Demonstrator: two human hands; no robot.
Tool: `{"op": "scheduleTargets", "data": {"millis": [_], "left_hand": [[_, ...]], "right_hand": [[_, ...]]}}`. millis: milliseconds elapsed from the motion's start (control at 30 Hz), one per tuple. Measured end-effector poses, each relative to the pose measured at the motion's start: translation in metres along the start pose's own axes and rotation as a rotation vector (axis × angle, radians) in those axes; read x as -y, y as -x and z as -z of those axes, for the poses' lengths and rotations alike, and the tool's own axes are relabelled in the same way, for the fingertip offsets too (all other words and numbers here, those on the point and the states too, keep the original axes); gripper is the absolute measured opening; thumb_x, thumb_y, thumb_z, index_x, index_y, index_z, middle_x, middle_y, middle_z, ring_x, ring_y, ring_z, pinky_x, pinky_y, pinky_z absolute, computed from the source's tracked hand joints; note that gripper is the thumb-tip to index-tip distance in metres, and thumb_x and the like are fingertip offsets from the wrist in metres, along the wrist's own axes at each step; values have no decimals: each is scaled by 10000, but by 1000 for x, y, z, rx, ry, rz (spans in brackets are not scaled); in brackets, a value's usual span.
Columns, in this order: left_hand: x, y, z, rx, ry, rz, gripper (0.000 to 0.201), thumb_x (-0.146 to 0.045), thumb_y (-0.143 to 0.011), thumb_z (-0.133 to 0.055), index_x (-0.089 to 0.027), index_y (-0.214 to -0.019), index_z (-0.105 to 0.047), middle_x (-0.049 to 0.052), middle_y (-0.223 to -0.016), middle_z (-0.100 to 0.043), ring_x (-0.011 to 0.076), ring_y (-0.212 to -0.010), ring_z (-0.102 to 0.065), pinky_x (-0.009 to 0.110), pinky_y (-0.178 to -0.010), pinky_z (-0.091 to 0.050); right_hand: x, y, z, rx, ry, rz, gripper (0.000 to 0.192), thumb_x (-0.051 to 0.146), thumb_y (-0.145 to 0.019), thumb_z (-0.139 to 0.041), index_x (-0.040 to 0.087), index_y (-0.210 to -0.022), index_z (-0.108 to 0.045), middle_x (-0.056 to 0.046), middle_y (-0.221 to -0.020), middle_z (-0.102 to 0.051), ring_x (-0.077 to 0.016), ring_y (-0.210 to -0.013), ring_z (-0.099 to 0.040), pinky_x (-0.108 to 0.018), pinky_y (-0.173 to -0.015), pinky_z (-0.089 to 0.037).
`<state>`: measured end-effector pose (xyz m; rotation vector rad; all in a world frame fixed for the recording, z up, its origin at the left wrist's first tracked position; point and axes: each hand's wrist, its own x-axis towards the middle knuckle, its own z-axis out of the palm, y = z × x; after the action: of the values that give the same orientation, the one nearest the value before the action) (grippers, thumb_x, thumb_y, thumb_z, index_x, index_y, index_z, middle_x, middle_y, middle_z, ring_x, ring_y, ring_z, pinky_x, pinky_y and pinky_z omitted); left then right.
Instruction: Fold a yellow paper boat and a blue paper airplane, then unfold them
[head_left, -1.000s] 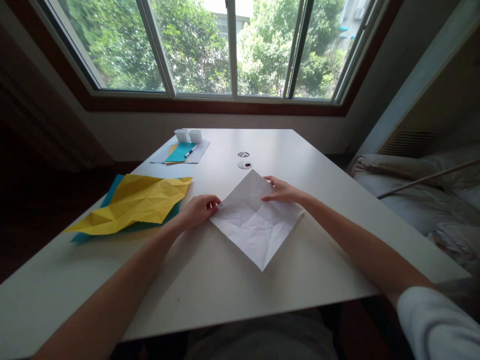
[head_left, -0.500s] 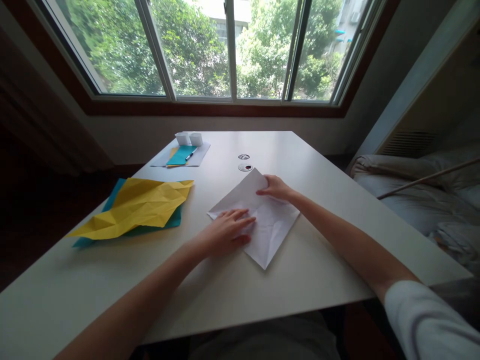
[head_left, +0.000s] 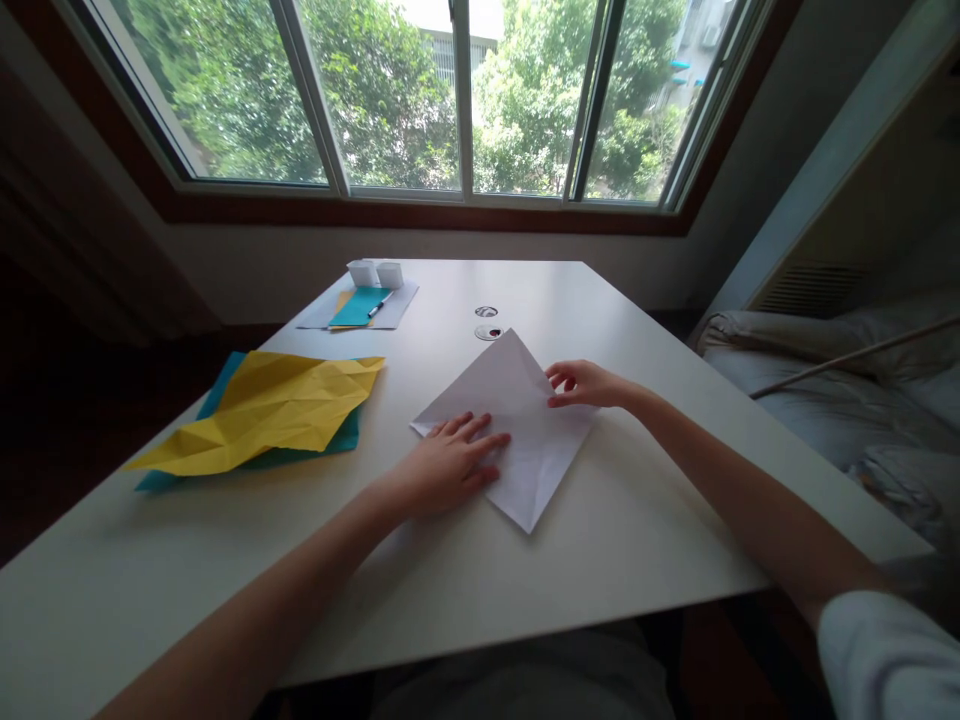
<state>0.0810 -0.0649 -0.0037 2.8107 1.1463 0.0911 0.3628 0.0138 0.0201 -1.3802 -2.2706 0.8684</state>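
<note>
A white sheet of paper [head_left: 517,390] lies on the table like a diamond, one corner toward me and faint creases across its lower half. My left hand [head_left: 454,465] rests on its left part, fingers spread and palm down. At the upper right edge is my right hand [head_left: 589,385], its fingers bent and the thumb apart from them, the tips at the paper's border. Whether those fingertips pinch any of the edge is hard to see.
To the left, a creased yellow sheet [head_left: 277,410] lies over a teal sheet [head_left: 345,435]. Farther back are two small white boxes [head_left: 389,275], a teal paper [head_left: 358,307] and a pen [head_left: 380,305]. Two round disc-like pieces [head_left: 487,332] sit beyond the white paper.
My right hand has slid right and slightly down along the paper's edge, off its upper part. My left hand stays pressed on the sheet, almost in the same place.
</note>
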Motion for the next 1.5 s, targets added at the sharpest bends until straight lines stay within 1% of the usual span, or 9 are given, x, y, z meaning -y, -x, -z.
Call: {"op": "scheduleTargets", "data": {"millis": [200,333,533,767,1000,1100,1233,1367,1500], "left_hand": [[0,0,2,-7,8,-28,458,-489,-882,-350,-356,-1320,-372,66,-1407,-352,307,-1268,-327,478,-999,-300],[0,0,2,-7,9,-25,458,-489,-882,-353,-358,-1321,-369,58,-1405,-355,299,-1267,-327,470,-1003,-296],[1,0,-1,-23,-12,-16,465,-494,-883,-343,-354,-1325,-363,73,-1406,-356,314,-1248,-351,483,-986,-311],[-1,1,7,-64,-23,2,417,-460,-869,-393,-323,-1259,-451,73,-1290,-477,282,-1138,-463,433,-913,-397],[45,-2,11,-362,40,366,586,-324,-768,-532,-129,-1302,-391,139,-1214,-522,274,-1107,-470,374,-898,-399],[66,-1,14,-257,281,444,630,-339,-705,-559,-105,-1276,-428,81,-935,-642,211,-842,-580,295,-742,-446],[74,-2,21,-115,327,429,327,-389,-681,-524,-158,-857,-676,24,-692,-629,168,-646,-551,250,-594,-398],[73,-4,22,-108,327,379,310,-422,-692,-503,-159,-740,-659,13,-648,-607,152,-625,-529,235,-582,-379],[79,-3,17,-166,337,274,288,-402,-739,-468,-165,-771,-628,4,-680,-605,141,-649,-527,226,-605,-385]], "right_hand": [[-12,8,-5,-10,62,-71,304,382,-555,-710,169,-770,-678,13,-659,-574,-121,-613,-488,-226,-540,-346],[-12,7,-5,-65,12,-95,272,420,-629,-638,150,-618,-616,27,-556,-509,-112,-562,-461,-228,-505,-319],[-11,9,-5,-91,-153,-108,342,489,-741,-510,163,-826,-575,-24,-763,-636,-151,-666,-579,-237,-550,-439],[-9,16,-5,-10,-67,-81,289,345,-596,-695,164,-804,-608,-10,-773,-642,-186,-716,-588,-247,-568,-455],[-6,24,-13,-66,-159,-84,255,313,-612,-670,169,-808,-592,3,-765,-624,-178,-718,-578,-248,-590,-450],[-7,26,-14,-84,-194,-80,276,321,-615,-666,171,-834,-590,-1,-789,-625,-180,-734,-577,-256,-611,-454],[-9,29,-13,-74,-150,-82,259,351,-608,-665,167,-777,-596,5,-725,-609,-169,-685,-558,-246,-574,-432],[-12,31,-13,-105,12,-68,220,383,-640,-636,168,-650,-588,19,-632,-572,-156,-645,-529,-239,-558,-388],[-17,33,-12,-92,37,-33,214,386,-658,-619,178,-710,-612,20,-661,-586,-153,-667,-527,-238,-582,-382]]}}
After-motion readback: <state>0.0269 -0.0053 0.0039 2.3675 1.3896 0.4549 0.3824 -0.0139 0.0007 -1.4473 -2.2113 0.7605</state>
